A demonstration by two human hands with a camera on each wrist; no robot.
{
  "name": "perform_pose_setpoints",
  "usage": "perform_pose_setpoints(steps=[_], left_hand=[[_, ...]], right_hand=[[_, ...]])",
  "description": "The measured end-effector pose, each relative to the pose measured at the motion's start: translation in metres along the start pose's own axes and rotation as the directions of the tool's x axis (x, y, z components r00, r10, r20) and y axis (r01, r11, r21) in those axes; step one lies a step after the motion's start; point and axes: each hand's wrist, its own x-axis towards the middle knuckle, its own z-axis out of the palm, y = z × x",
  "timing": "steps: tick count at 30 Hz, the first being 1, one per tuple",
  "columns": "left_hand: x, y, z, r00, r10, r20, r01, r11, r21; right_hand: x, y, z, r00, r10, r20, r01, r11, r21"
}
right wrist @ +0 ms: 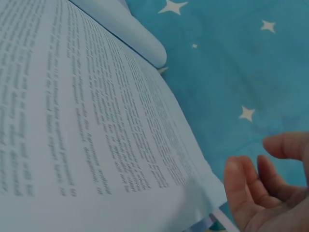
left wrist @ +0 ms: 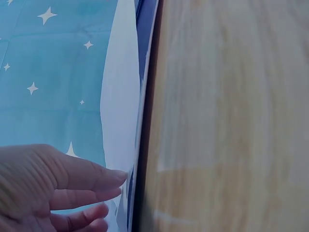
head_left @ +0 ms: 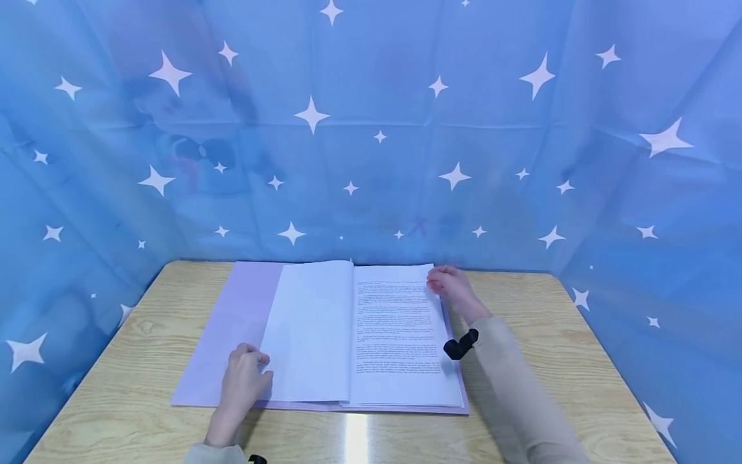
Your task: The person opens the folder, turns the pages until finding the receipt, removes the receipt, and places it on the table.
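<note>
A lilac folder [head_left: 246,309] lies open on the table with white sheets inside. Its left page [head_left: 313,335] is blank; the right page [head_left: 397,335] carries printed paragraphs. My left hand [head_left: 243,380] is at the lower left edge of the blank page, fingers bent and thumb close to them. No sheet shows clearly between them in the left wrist view. At the upper right corner of the printed page is my right hand [head_left: 455,291], its fingers loosely curved. In the right wrist view its thumb stands apart from the fingers [right wrist: 234,186], beside the page corner.
The wooden table [head_left: 539,316] extends on both sides of the folder. A blue curtain [head_left: 371,154] with white stars hangs behind the table and along its sides. Light reflects off the table [head_left: 356,438] near the front.
</note>
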Motion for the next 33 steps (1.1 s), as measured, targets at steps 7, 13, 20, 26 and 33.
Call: perform_pose_setpoints(steps=[7,13,20,26,33], left_hand=[[0.001,-0.002,0.003,0.999,0.042,0.017,-0.041,0.997,-0.067],[-0.001,-0.005,0.003,0.999,0.037,0.019,-0.034,0.990,-0.137],[-0.001,-0.011,0.006,0.999,0.033,0.016,-0.030,0.986,-0.162],[-0.001,-0.011,0.005,1.000,0.017,0.020,-0.014,0.985,-0.170],[-0.001,-0.009,0.003,1.000,0.008,0.028,-0.003,0.986,-0.167]], right_hand=[[0.015,-0.002,-0.007,0.999,0.034,-0.043,-0.036,0.998,-0.049],[0.021,-0.003,-0.006,0.996,0.032,-0.079,-0.033,0.999,-0.015],[0.029,-0.003,-0.005,0.993,0.068,-0.096,-0.069,0.998,-0.007],[0.037,-0.001,-0.003,0.992,0.068,-0.110,-0.070,0.997,-0.021],[0.043,0.001,-0.001,0.990,0.068,-0.126,-0.075,0.996,-0.053]])
